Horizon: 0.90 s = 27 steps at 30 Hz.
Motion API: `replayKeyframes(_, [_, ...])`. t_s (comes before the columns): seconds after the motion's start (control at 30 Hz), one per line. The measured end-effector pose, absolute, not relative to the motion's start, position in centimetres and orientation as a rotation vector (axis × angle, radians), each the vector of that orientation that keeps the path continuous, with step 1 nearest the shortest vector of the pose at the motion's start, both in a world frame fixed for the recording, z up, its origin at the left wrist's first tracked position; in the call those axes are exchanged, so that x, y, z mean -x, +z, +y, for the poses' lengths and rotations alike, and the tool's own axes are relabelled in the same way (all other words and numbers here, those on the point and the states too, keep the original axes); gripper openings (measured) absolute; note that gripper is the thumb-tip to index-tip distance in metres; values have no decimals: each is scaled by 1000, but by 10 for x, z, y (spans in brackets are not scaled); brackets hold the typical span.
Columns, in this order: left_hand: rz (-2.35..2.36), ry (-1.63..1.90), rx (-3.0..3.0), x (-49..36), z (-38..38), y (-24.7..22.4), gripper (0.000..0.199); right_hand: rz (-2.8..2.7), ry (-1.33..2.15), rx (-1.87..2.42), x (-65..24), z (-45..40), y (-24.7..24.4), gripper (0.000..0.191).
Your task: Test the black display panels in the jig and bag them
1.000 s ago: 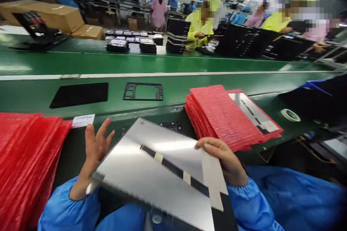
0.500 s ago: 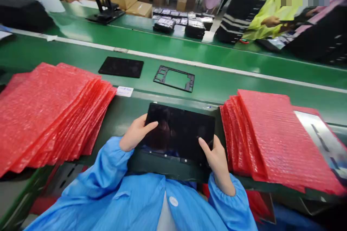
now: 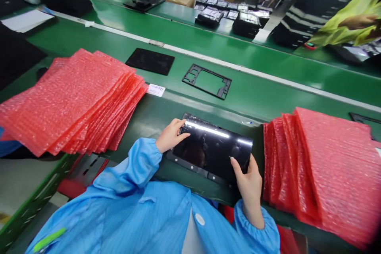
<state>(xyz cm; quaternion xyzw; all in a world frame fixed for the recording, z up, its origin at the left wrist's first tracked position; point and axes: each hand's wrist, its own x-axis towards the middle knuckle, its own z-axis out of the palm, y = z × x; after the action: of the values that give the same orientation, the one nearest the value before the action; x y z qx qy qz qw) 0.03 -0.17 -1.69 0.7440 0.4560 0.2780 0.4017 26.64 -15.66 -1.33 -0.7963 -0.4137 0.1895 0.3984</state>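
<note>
A glossy black screen panel (image 3: 208, 149) is in front of my body, held by its two short sides. My left hand (image 3: 172, 137) grips its left end, thumb on top of the glass. At the right end, my right hand (image 3: 248, 174) grips the edge with its thumb lying on the face. Under the panel is a dark flat fixture (image 3: 195, 168) with several bright round spots along its near edge; the panel hides most of it. A strip of light and some smudges show on the glass. The fingers beneath the panel are hidden.
Stacks of red bubble-wrap pouches flank me, one on the left (image 3: 74, 99) and one on the right (image 3: 336, 158). Ahead on the green bench lie a black panel (image 3: 150, 61) and a black open frame (image 3: 190, 79). Across the bench a person in yellow (image 3: 354, 12) works.
The panel has tilted and now catches a strip of light, with the fixture beneath showing at its left and near edges. Both hands keep hold. The camera view has turned left.
</note>
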Motion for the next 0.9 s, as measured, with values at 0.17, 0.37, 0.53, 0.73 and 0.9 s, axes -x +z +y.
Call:
replayKeyframes(0.17, [1146,697,-1888,1,-2,-18,51,-1045,502,2011,-265,-157,-13,74])
replayKeyframes(0.37, [1154,682,-1910,1,-2,-18,50,-1051,486,2043,-264,-158,-12,77])
replayKeyframes(0.53, [1184,648,-1951,1,-2,-16,50,-1083,444,2083,-263,-159,-11,78])
replayKeyframes(0.73, [1381,473,-2236,-4,-18,-5,52,-1115,449,2249,-265,-163,-7,82])
replayKeyframes(0.9, [1479,330,-2496,-8,-31,-6,44,-1148,494,2320,-269,-164,-10,86])
